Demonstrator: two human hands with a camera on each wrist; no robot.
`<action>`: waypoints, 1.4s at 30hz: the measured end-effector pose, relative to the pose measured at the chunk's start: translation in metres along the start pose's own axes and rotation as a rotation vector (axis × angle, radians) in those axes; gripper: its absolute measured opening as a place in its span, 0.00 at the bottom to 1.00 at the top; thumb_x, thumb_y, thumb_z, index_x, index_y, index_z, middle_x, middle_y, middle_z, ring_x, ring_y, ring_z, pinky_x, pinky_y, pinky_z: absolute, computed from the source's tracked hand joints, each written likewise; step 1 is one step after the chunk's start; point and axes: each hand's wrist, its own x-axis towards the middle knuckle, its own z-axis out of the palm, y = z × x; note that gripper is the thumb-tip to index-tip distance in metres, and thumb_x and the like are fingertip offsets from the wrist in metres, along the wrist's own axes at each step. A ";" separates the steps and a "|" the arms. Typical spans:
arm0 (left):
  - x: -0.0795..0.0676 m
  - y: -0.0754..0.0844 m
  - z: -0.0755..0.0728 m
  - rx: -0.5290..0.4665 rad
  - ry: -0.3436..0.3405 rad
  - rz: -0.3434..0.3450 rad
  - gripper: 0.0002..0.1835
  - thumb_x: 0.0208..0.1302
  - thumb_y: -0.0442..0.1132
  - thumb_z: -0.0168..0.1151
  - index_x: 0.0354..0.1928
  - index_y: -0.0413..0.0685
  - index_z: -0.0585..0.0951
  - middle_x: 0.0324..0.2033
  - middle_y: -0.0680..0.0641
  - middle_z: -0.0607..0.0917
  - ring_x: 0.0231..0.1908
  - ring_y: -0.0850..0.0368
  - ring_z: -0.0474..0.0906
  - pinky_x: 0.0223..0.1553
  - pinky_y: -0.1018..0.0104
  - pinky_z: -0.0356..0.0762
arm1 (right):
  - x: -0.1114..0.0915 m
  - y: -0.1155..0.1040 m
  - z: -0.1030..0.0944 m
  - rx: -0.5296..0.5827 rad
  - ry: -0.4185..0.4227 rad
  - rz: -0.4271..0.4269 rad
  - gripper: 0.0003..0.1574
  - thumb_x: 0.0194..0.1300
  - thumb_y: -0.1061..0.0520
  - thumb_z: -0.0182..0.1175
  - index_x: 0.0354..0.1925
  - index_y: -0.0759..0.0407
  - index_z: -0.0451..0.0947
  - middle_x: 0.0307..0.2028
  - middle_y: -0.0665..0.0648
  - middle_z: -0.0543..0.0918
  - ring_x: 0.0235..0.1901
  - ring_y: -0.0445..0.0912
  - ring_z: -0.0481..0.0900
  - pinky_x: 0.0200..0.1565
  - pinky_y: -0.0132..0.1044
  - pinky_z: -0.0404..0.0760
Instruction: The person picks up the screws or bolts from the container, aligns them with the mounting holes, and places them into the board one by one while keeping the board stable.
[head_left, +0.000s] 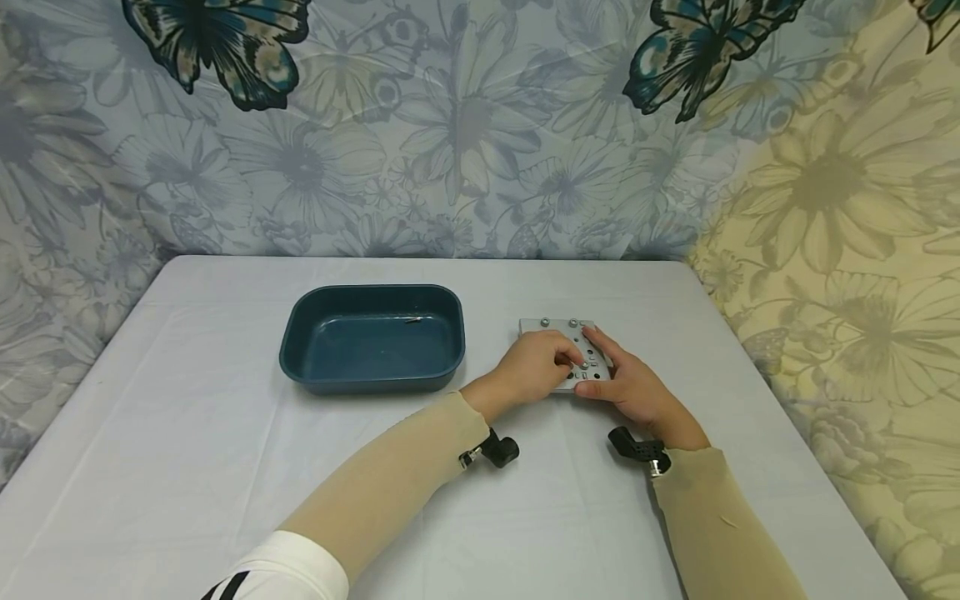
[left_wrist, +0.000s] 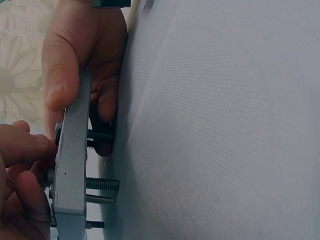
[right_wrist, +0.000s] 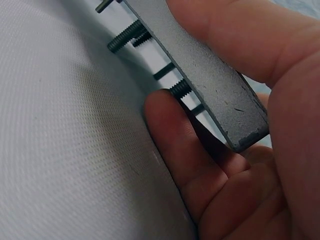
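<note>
A grey metal plate [head_left: 531, 326] with rows of holes is raised slightly off the white cloth, right of centre. My right hand [head_left: 637, 390] grips its right side. In the right wrist view, the thumb lies along the plate's edge [right_wrist: 200, 65] and a finger sits beneath. Threaded screws [left_wrist: 102, 184] of different thicknesses stick out under the plate in the left wrist view. My left hand [head_left: 534, 364] is over the top face, its curled fingers pinching a small screw [head_left: 584, 365] there. The fingertips partly hide that screw. Two bolt heads [head_left: 545, 322] show along the far edge.
Left of the plate stands a dark teal tray [head_left: 371, 386] with a small metal piece [head_left: 413, 320] inside. The table [head_left: 187, 467] wears a white cloth, and a patterned fabric wall [head_left: 465, 183] rises behind its far edge.
</note>
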 end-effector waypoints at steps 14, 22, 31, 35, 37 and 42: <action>-0.025 0.020 -0.032 -0.599 0.220 -0.259 0.17 0.65 0.35 0.69 0.55 0.54 0.85 0.51 0.55 0.85 0.47 0.56 0.82 0.42 0.63 0.82 | 0.000 0.000 0.001 -0.021 0.006 0.014 0.65 0.56 0.42 0.75 0.80 0.41 0.48 0.78 0.53 0.44 0.74 0.57 0.50 0.67 0.58 0.56; -0.054 -0.008 -0.110 -0.590 0.287 -0.361 0.20 0.65 0.36 0.70 0.58 0.56 0.83 0.57 0.51 0.81 0.54 0.59 0.78 0.42 0.54 0.82 | 0.001 0.000 0.001 -0.021 0.014 0.001 0.66 0.54 0.43 0.76 0.80 0.44 0.49 0.78 0.53 0.44 0.75 0.54 0.45 0.70 0.55 0.48; -0.070 -0.072 -0.167 -0.031 0.035 -0.405 0.22 0.68 0.38 0.66 0.63 0.53 0.79 0.65 0.48 0.73 0.61 0.48 0.72 0.54 0.50 0.75 | 0.000 0.000 0.001 -0.025 0.008 0.005 0.66 0.55 0.43 0.76 0.80 0.43 0.48 0.78 0.53 0.44 0.75 0.55 0.45 0.69 0.57 0.49; -0.073 -0.097 -0.171 0.015 -0.001 -0.431 0.22 0.68 0.36 0.65 0.63 0.50 0.79 0.62 0.42 0.76 0.57 0.47 0.76 0.49 0.52 0.78 | 0.001 0.001 0.000 -0.034 0.010 0.006 0.66 0.54 0.42 0.76 0.80 0.42 0.48 0.78 0.53 0.44 0.75 0.54 0.44 0.70 0.57 0.48; -0.074 -0.106 -0.170 0.016 -0.010 -0.449 0.22 0.67 0.35 0.65 0.63 0.49 0.79 0.61 0.40 0.77 0.52 0.47 0.79 0.44 0.55 0.80 | 0.001 0.000 0.001 -0.037 0.012 0.007 0.66 0.54 0.41 0.76 0.80 0.41 0.48 0.78 0.52 0.45 0.75 0.54 0.44 0.70 0.56 0.48; -0.074 -0.123 -0.162 0.017 0.000 -0.448 0.22 0.66 0.34 0.66 0.62 0.48 0.80 0.59 0.41 0.79 0.53 0.46 0.78 0.46 0.54 0.79 | 0.001 -0.001 0.001 -0.022 0.010 0.003 0.66 0.55 0.42 0.76 0.80 0.42 0.48 0.78 0.53 0.45 0.75 0.54 0.46 0.70 0.56 0.49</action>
